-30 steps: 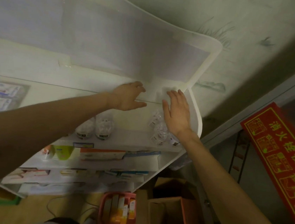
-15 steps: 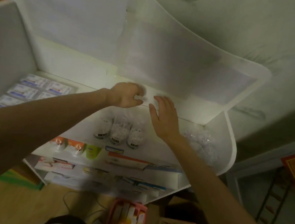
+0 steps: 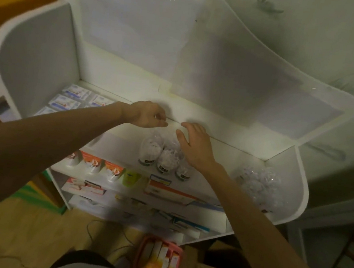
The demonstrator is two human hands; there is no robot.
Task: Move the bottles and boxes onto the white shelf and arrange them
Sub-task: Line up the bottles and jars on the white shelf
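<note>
Two hands are held at the shelf's (image 3: 297, 191) top edge.
The left hand (image 3: 149, 115) is loosely curled, its grip unclear; the right hand (image 3: 194, 144) is spread wide above three bottles (image 3: 164, 159).

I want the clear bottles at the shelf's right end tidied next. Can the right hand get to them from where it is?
Probably yes. The right hand hovers open and empty over the middle group of clear bottles, and the stretch of white shelf between it and the right-end bottles looks bare. Only the curved side panel limits room beyond them.
</note>
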